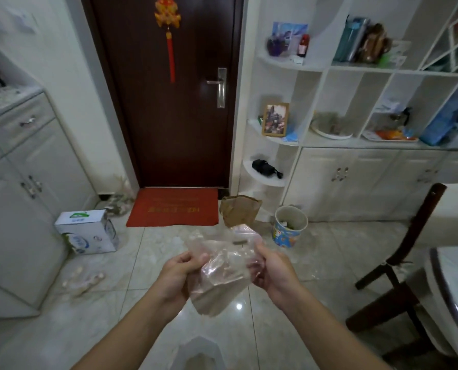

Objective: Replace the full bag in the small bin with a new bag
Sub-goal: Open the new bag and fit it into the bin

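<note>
Holding a thin see-through plastic bag (pixel 222 273) — left hand (pixel 177 276) and right hand (pixel 273 271) both curled, pinching its edges; small bin (pixel 289 227) standing at one o'clock.

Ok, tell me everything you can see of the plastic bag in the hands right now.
The thin, see-through, pinkish plastic bag is crumpled and not yet spread open. It is held in the air above the glossy tiled floor, touching nothing else. The left hand pinches its left edge and the right hand grips its right side, with the loose lower part hanging between them. It looks empty.
</note>
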`<act>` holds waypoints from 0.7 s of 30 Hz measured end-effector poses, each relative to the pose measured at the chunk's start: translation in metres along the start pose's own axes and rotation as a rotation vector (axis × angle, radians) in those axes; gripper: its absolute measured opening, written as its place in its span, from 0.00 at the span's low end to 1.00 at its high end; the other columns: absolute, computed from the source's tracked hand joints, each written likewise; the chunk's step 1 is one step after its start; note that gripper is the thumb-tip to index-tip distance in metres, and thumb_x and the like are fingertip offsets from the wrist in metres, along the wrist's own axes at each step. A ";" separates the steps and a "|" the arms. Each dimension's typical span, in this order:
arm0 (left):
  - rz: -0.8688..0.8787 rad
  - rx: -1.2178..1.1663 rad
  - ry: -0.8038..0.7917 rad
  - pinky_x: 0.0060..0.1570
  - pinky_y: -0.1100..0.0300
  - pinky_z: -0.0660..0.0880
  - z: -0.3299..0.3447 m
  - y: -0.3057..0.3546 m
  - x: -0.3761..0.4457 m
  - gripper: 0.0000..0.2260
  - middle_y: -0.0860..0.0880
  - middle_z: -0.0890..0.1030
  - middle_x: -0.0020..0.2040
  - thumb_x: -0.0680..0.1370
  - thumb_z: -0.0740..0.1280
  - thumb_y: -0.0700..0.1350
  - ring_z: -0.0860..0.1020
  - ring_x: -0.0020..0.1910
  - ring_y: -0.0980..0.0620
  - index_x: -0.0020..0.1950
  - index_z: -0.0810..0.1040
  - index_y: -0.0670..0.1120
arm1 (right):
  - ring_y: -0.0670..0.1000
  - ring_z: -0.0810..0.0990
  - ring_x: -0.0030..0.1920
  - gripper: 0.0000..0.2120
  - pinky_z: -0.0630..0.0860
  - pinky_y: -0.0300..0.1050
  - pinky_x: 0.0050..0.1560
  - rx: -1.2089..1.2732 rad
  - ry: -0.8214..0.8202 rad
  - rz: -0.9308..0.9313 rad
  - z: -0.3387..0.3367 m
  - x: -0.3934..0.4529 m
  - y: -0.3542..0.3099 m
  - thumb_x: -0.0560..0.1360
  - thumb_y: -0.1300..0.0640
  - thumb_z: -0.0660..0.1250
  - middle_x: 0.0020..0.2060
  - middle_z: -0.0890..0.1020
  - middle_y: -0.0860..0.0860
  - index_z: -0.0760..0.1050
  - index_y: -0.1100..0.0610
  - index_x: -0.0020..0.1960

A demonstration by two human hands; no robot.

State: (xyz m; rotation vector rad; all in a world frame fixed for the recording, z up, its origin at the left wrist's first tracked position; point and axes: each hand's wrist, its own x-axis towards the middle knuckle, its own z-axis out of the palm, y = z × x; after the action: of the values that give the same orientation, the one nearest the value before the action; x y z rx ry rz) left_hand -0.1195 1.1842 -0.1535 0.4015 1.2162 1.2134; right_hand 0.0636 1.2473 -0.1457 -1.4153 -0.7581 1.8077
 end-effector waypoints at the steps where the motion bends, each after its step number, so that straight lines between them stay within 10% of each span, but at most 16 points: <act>1: -0.006 -0.035 0.014 0.44 0.53 0.81 -0.003 0.001 0.003 0.13 0.39 0.85 0.51 0.72 0.71 0.38 0.84 0.44 0.44 0.56 0.81 0.37 | 0.46 0.74 0.22 0.12 0.71 0.37 0.22 0.065 0.017 0.006 -0.003 0.003 -0.002 0.79 0.52 0.66 0.28 0.80 0.53 0.79 0.61 0.46; 7: 0.033 -0.060 0.167 0.37 0.55 0.79 -0.026 0.019 0.014 0.09 0.41 0.86 0.44 0.81 0.64 0.40 0.83 0.40 0.46 0.56 0.79 0.37 | 0.44 0.72 0.19 0.17 0.71 0.36 0.19 0.326 0.083 0.041 -0.004 0.013 0.005 0.81 0.50 0.62 0.20 0.73 0.48 0.70 0.55 0.35; 12: 0.048 -0.061 0.136 0.18 0.67 0.67 -0.046 0.049 0.013 0.11 0.47 0.80 0.29 0.82 0.63 0.43 0.72 0.18 0.57 0.50 0.79 0.37 | 0.53 0.79 0.37 0.24 0.78 0.47 0.40 0.366 -0.093 -0.010 0.027 0.004 0.019 0.80 0.40 0.57 0.36 0.81 0.57 0.73 0.59 0.39; 16: -0.047 -0.201 -0.045 0.17 0.69 0.65 -0.058 0.063 0.016 0.14 0.51 0.70 0.20 0.83 0.60 0.46 0.59 0.14 0.60 0.48 0.78 0.36 | 0.60 0.81 0.54 0.19 0.73 0.57 0.63 0.026 -0.315 -0.048 0.058 -0.011 0.033 0.76 0.47 0.66 0.54 0.83 0.63 0.80 0.62 0.56; 21: -0.033 -0.378 -0.038 0.26 0.68 0.71 -0.073 0.077 0.026 0.13 0.51 0.73 0.25 0.79 0.63 0.51 0.66 0.19 0.59 0.49 0.78 0.42 | 0.51 0.84 0.44 0.07 0.79 0.46 0.53 -0.325 -0.151 -0.201 0.079 -0.012 0.033 0.74 0.55 0.72 0.40 0.86 0.54 0.83 0.58 0.41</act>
State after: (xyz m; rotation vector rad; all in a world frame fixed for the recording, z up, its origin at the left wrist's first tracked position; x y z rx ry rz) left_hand -0.2232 1.2104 -0.1325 0.1232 0.9303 1.3665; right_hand -0.0171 1.2173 -0.1471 -1.3530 -1.2730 1.7015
